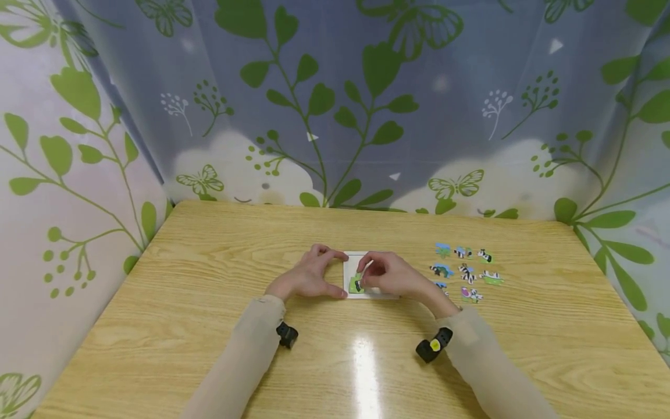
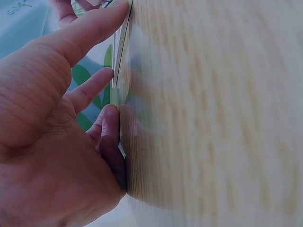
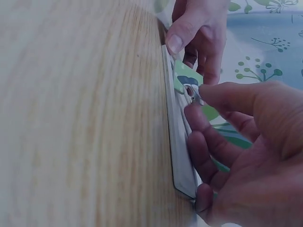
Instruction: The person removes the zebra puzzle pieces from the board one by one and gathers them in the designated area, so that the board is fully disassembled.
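A thin white puzzle tray (image 1: 379, 294) lies on the table between both hands. My left hand (image 1: 311, 273) is at its left end, thumb by the near corner and forefinger by the far one, both fairly straight. My right hand (image 1: 394, 274) pinches a green puzzle piece (image 3: 182, 81) with a black-and-white animal print between thumb and fingertip. That piece is over the tray's left part, tilted up from it in the right wrist view. The right hand's other fingers rest along the tray (image 3: 182, 156). Part of the tray is hidden under the right hand.
Several loose puzzle pieces (image 1: 467, 273) lie in rough rows to the right, some partly behind the right forearm. A printed cloth (image 1: 335, 116) with leaves and butterflies stands behind the wooden table (image 1: 209, 250) and along its sides.
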